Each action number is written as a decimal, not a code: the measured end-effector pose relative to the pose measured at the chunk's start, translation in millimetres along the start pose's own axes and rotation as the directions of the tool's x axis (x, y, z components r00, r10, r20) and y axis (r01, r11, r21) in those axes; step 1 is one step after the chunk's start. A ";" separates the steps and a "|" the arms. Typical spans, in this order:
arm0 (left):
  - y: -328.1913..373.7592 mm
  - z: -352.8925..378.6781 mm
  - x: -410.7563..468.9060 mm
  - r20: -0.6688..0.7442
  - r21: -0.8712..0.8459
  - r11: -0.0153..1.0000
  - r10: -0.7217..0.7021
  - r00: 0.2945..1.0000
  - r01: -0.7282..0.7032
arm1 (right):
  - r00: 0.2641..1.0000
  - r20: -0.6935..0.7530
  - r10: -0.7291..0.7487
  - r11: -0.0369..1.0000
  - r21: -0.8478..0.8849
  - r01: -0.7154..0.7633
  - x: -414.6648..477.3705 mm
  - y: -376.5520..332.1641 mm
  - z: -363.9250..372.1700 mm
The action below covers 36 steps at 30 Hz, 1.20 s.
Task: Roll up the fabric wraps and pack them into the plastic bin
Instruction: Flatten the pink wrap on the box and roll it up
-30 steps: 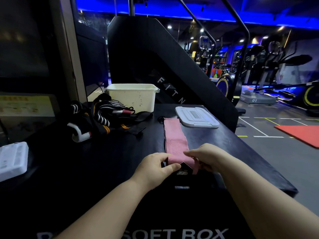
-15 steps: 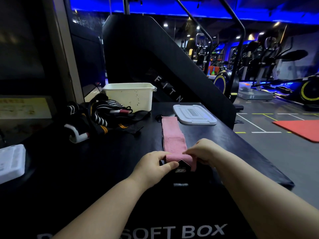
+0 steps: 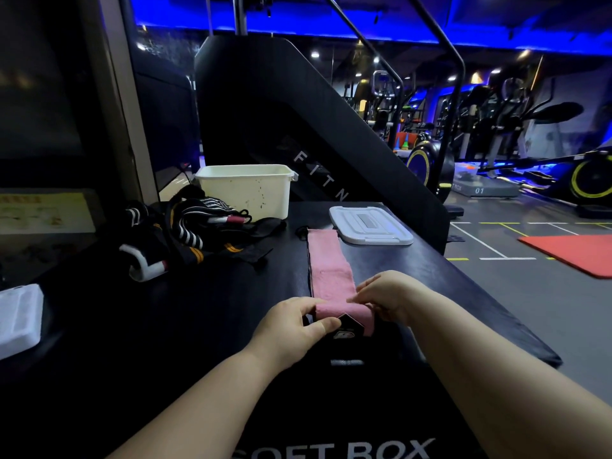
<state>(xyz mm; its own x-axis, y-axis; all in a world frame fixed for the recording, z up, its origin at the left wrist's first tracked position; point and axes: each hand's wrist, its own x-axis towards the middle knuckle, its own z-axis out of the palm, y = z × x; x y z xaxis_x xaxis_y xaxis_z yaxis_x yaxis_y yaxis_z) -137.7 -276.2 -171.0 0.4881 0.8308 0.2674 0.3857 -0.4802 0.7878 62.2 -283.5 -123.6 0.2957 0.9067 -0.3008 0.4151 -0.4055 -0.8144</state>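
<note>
A long pink fabric wrap (image 3: 326, 260) lies stretched away from me on the black soft box (image 3: 231, 303). Its near end is turned into a small roll with a black tab showing. My left hand (image 3: 291, 329) pinches the roll's left side between thumb and fingers. My right hand (image 3: 385, 294) grips the roll's right side with curled fingers. The cream plastic bin (image 3: 246, 190) stands open at the back of the box, and I cannot see inside it. Its white lid (image 3: 369, 225) lies flat to the right of the wrap's far end.
A tangled heap of black, white-striped and orange-striped wraps (image 3: 185, 233) lies left of the bin. A white tray (image 3: 18, 318) sits at the far left edge. A black stair machine (image 3: 298, 127) rises behind the box. Gym floor with a red mat (image 3: 576, 253) drops away on the right.
Both hands have stayed on the near end of the pink wrap and turned it a little farther forward; the rolled part looks slightly thicker. The camera has shifted slightly.
</note>
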 end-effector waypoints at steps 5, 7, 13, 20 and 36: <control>1.2 -0.3 0.4 -0.003 -0.001 1.000 -0.007 1.000 0.007 | 1.000 -0.004 -0.031 0.996 0.085 0.031 -3.9 -2.6 1.1; 2.2 -0.3 0.3 -0.005 -0.006 1.000 -0.009 1.000 0.009 | 0.999 -0.017 -0.037 0.997 0.070 0.038 -5.1 -2.6 1.4; 6.2 -2.0 -1.4 0.021 -0.026 1.000 -0.013 1.000 0.013 | 0.995 -0.068 -0.079 0.996 0.026 0.081 -5.2 -3.8 4.9; 9.1 -3.3 -2.6 0.025 -0.013 0.999 -0.031 0.999 0.031 | 0.992 -0.056 -0.110 0.992 0.057 0.113 1.7 -2.6 4.9; 13.0 -2.4 -2.1 0.040 -0.058 0.996 -0.059 0.997 0.061 | 0.964 0.002 -0.266 0.964 0.016 0.265 2.5 -0.7 2.6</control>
<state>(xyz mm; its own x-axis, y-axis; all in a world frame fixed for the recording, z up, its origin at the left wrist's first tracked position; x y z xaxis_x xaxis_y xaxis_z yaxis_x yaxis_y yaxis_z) -135.7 -283.5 -160.0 0.4958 0.8455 0.1981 0.3685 -0.4114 0.8336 60.4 -280.6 -125.1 0.1731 0.9821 -0.0747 0.4653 -0.1484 -0.8726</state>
